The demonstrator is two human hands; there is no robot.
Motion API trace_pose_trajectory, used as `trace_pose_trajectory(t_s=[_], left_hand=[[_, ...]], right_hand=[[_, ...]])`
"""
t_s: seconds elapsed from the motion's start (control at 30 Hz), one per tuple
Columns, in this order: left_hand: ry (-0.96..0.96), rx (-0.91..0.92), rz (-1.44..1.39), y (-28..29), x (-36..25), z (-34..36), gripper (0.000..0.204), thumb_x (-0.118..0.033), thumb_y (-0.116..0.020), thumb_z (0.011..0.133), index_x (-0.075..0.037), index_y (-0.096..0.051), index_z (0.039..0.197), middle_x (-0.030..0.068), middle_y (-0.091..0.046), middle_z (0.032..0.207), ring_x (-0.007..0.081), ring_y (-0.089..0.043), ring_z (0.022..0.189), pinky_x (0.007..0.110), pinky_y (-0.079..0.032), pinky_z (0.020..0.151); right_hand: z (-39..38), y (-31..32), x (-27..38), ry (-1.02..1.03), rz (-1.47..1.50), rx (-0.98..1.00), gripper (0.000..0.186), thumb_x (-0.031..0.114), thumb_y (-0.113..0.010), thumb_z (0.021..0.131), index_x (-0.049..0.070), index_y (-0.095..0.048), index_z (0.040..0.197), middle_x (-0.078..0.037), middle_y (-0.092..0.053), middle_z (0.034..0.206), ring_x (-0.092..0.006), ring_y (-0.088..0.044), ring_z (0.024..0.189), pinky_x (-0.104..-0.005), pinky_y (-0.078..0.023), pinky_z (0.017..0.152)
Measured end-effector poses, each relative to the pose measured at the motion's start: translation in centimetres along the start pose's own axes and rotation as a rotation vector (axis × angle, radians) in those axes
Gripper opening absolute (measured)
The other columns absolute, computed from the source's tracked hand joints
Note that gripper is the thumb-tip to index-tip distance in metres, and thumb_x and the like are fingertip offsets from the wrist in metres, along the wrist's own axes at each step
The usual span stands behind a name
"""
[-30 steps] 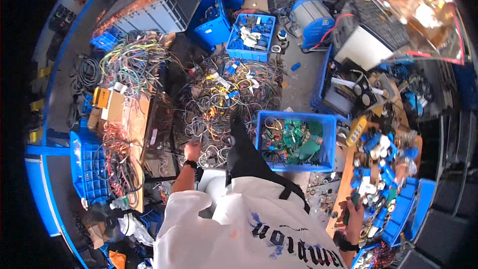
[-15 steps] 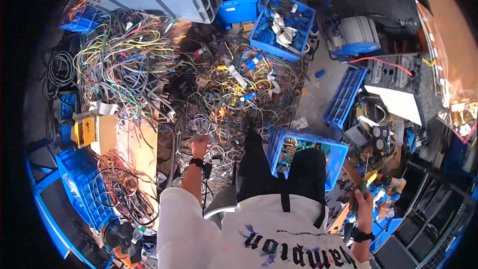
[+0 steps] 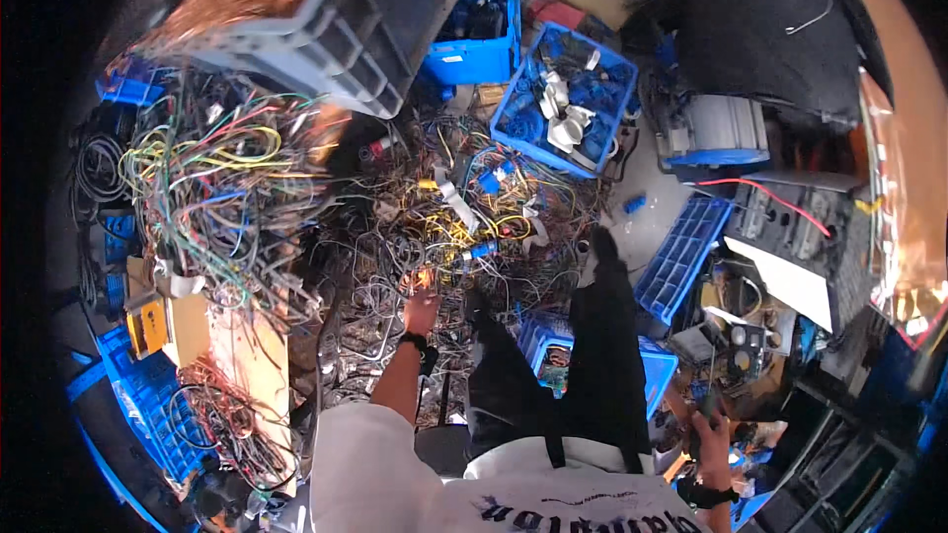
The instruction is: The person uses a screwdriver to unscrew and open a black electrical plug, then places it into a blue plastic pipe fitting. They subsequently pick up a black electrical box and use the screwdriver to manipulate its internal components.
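My left hand [image 3: 422, 310], with a dark watch on its wrist, reaches down into a tangled pile of cables [image 3: 380, 276]. Its fingers look stretched out at a bright orange piece [image 3: 423, 278] in the pile, and I cannot make out whether they touch it. Yellow wires [image 3: 456, 232] and a blue connector [image 3: 482, 250] lie just beyond. At the lower right, my right hand [image 3: 709, 439] is closed around a screwdriver [image 3: 709, 403] with a dark greenish handle and a thin shaft pointing away from me. Between my legs stands a blue crate [image 3: 660, 375] with green circuit boards.
A larger heap of mixed wires [image 3: 217, 188] lies at the left. At the far side are a grey crate [image 3: 365, 69] and a blue crate of connectors [image 3: 509, 143]. A flat blue crate [image 3: 681, 255] leans at the right. My legs [image 3: 607, 355] stretch across the middle.
My left hand has moved forward and slightly right, onto the orange piece. My right leg has stretched forward over the crate. The right hand still holds the screwdriver, and the view has shifted.
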State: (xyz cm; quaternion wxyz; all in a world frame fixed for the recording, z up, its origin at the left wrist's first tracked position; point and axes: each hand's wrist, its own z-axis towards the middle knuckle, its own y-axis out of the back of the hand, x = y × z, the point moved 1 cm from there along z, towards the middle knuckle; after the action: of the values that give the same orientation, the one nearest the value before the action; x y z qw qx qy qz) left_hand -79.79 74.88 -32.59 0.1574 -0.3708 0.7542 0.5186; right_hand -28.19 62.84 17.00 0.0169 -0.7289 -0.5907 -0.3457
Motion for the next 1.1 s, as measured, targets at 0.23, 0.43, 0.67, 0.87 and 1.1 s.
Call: trace_pose_trajectory(t_s=[0.23,0.43,0.67,0.87,1.1], left_hand=[[-0.015,0.050,0.154,-3.8,-8.9,5.9,0.034,-0.038,-0.070,0.075,-0.010,-0.070,0.095,0.0144,-0.069,0.093,0.0335,-0.066,0.074,0.044,-0.053,0.066],[0.195,0.049,0.161,-15.8,-13.4,18.7,0.042,-0.026,-0.071,0.078,-0.007,-0.062,0.114,0.0171,-0.065,0.109,0.0337,-0.062,0.103,0.041,-0.050,0.084],[-0.037,0.023,0.243,-28.3,-9.6,31.9,0.071,-0.020,-0.072,0.077,0.000,-0.039,0.136,0.0234,-0.045,0.135,0.0376,-0.041,0.128,0.042,-0.038,0.105],[0.045,0.013,0.534,-32.7,-6.0,35.9,0.084,-0.028,-0.078,0.071,-0.012,-0.034,0.141,0.0166,-0.039,0.136,0.0371,-0.037,0.128,0.051,-0.040,0.098],[0.154,-0.045,0.198,-32.9,-8.1,32.0,0.071,-0.037,-0.081,0.065,-0.010,-0.053,0.125,0.0209,-0.055,0.119,0.0365,-0.054,0.111,0.047,-0.046,0.089]], right_hand=[[16.5,-0.1,4.0,-0.124,-0.173,0.092,0.017,0.018,-0.065,0.088,0.005,-0.060,0.097,-0.003,-0.062,0.076,-0.0097,-0.052,0.058,-0.0262,-0.042,0.051],[32.3,2.1,2.5,-0.177,-0.274,0.184,0.017,0.015,-0.063,0.089,0.005,-0.058,0.102,-0.003,-0.062,0.077,-0.0090,-0.052,0.056,-0.0250,-0.042,0.049],[41.0,1.1,-2.0,-0.283,-0.274,0.186,0.018,0.015,-0.063,0.089,0.005,-0.058,0.103,-0.003,-0.062,0.079,-0.0093,-0.052,0.058,-0.0252,-0.043,0.051],[43.7,0.2,-4.1,-0.314,-0.276,0.170,0.018,0.015,-0.063,0.090,0.005,-0.058,0.104,-0.003,-0.062,0.081,-0.0095,-0.052,0.059,-0.0253,-0.043,0.052],[41.9,-1.9,-3.5,-0.268,-0.258,0.155,0.019,0.015,-0.063,0.090,0.005,-0.057,0.105,-0.004,-0.062,0.083,-0.0098,-0.052,0.061,-0.0255,-0.043,0.054]])
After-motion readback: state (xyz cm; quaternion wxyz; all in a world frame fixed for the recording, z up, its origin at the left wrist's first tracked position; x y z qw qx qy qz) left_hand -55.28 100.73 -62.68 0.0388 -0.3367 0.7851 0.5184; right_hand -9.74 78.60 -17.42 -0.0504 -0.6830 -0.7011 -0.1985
